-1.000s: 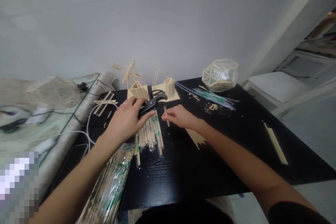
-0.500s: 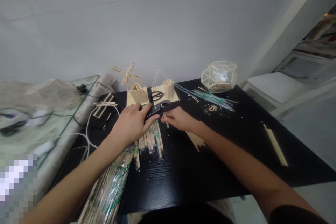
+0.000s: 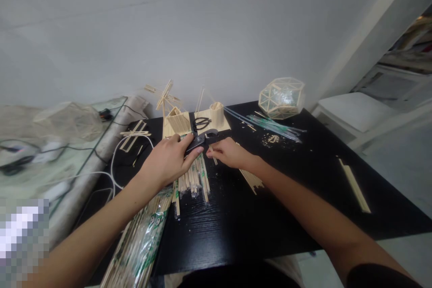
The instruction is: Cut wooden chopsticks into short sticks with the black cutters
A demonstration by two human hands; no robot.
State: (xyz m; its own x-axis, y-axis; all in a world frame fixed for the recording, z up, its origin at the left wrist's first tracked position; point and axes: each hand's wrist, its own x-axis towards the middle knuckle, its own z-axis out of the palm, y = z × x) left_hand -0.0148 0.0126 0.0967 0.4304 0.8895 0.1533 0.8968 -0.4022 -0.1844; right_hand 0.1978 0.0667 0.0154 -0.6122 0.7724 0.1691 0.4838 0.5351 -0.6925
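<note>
My left hand (image 3: 167, 160) grips black cutting pliers (image 3: 203, 138) over a black table (image 3: 303, 175). The plier jaws sit at the top end of a thin wooden stick (image 3: 212, 153) that my right hand (image 3: 229, 153) pinches upright-tilted just to the right. Under both hands lies a pile of loose wooden sticks (image 3: 194, 175), some in green-printed wrappers. A wrapped bundle of long sticks (image 3: 140, 245) lies under my left forearm at the table's near left.
Behind the hands stands a stick-built model on a base (image 3: 195, 119) with a small windmill (image 3: 164, 95). A stick-framed polyhedron (image 3: 282, 97) sits far right, cut sticks (image 3: 251, 177) and a flat stick strip (image 3: 354, 184) lie right. White cable (image 3: 116, 153) runs left.
Both hands shifted slightly toward the model at the back. The pliers moved right onto the upper end of the stick held by my right hand.
</note>
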